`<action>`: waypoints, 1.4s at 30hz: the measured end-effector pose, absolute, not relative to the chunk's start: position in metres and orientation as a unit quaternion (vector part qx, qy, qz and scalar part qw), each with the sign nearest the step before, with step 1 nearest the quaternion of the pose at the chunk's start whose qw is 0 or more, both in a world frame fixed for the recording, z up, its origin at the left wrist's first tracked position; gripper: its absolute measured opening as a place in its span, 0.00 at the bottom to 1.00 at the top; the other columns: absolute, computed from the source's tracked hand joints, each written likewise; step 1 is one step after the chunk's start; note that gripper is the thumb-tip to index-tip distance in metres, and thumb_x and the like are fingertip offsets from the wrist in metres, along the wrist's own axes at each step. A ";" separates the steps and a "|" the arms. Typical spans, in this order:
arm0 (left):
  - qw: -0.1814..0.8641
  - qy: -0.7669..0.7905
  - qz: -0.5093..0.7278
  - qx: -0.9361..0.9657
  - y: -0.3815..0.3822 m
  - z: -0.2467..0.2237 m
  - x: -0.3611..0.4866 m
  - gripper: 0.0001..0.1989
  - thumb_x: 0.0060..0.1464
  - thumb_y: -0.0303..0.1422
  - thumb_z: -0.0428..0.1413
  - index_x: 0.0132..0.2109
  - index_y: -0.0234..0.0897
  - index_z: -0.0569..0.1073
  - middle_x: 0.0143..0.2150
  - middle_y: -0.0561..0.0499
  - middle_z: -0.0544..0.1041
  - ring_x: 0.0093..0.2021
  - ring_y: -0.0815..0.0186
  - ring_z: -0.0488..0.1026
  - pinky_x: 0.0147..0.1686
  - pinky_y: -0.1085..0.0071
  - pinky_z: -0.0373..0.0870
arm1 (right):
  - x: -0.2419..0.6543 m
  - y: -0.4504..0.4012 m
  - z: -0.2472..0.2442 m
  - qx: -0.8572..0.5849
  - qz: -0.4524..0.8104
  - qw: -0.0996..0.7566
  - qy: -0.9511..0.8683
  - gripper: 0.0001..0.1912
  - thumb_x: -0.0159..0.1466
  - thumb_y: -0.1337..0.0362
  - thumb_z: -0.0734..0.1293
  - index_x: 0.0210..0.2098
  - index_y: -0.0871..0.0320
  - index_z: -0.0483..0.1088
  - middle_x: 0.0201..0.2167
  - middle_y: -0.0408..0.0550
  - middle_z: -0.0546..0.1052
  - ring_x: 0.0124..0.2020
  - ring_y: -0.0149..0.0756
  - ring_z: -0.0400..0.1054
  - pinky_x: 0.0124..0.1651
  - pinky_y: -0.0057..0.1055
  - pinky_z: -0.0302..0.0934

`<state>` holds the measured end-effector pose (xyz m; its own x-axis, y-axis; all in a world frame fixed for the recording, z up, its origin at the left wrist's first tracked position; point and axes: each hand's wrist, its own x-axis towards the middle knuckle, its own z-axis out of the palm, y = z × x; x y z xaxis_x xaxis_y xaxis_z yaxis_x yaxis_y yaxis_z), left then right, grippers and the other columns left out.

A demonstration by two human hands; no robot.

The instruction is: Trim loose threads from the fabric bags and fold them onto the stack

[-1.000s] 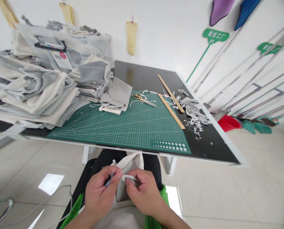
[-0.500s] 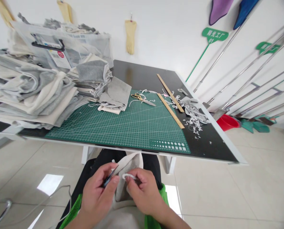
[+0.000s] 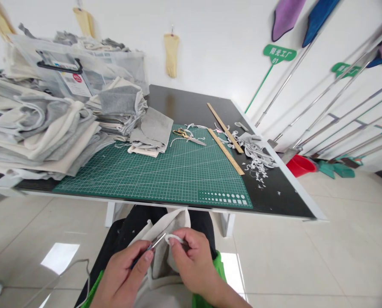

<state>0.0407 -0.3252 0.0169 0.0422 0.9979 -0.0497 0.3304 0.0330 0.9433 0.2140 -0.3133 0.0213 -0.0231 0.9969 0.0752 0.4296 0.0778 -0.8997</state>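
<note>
At the near side of the tabletop (image 3: pixel 289 201), a seated worker's left hand (image 3: pixel 122 273), clamped on a slim tool (image 3: pixel 157 242), angled its metal tip toward pale edging (image 3: pixel 171 236). The right hand (image 3: pixel 195 259) pinched that edging, fingers curled, above lap-held cloth (image 3: pixel 175 220). Close edge work appeared under way, calling for steady aim (contact could not be confirmed). The hands were slightly apart.

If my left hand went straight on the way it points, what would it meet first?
The tool in your left hand would likely meet the white loop pinched in your right hand; depth is unclear.
</note>
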 end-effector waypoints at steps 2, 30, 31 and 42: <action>0.418 0.561 0.370 0.611 -0.323 0.012 0.036 0.14 0.58 0.45 0.54 0.39 0.40 0.77 0.24 0.56 0.73 0.33 0.65 0.76 0.28 0.79 0.69 | 0.214 -0.313 0.023 -0.570 0.365 0.388 -0.626 0.13 0.64 0.62 0.63 0.25 0.59 0.71 0.17 0.41 0.67 0.21 0.30 0.61 0.27 0.26 0.54; 0.161 0.497 0.352 0.777 -0.324 0.007 0.020 0.09 0.59 0.37 0.57 0.46 0.43 0.72 0.39 0.55 0.82 0.38 0.72 0.79 0.40 0.83 0.70 | 0.212 -0.312 0.028 -0.550 0.413 0.356 -0.633 0.11 0.62 0.67 0.62 0.23 0.59 0.68 0.17 0.39 0.64 0.20 0.26 0.55 0.23 0.23 0.48; 0.163 0.496 0.351 0.778 -0.324 0.008 0.020 0.09 0.59 0.37 0.57 0.46 0.43 0.72 0.39 0.55 0.82 0.38 0.72 0.79 0.40 0.83 0.70 | 0.212 -0.312 0.028 -0.550 0.413 0.356 -0.633 0.11 0.62 0.67 0.63 0.23 0.59 0.68 0.17 0.39 0.64 0.20 0.26 0.56 0.23 0.23 0.48; 0.153 0.478 0.363 0.785 -0.322 0.006 0.022 0.07 0.60 0.34 0.56 0.45 0.42 0.72 0.38 0.55 0.81 0.37 0.73 0.79 0.40 0.82 0.70 | 0.211 -0.312 0.026 -0.550 0.401 0.351 -0.643 0.12 0.62 0.66 0.62 0.23 0.59 0.69 0.17 0.39 0.65 0.20 0.26 0.57 0.24 0.23 0.49</action>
<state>0.0223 -0.3220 0.0065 0.2789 0.8619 0.4234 0.6390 -0.4957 0.5882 0.2113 -0.3120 0.0257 -0.1490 0.9888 0.0104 0.4263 0.0738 -0.9016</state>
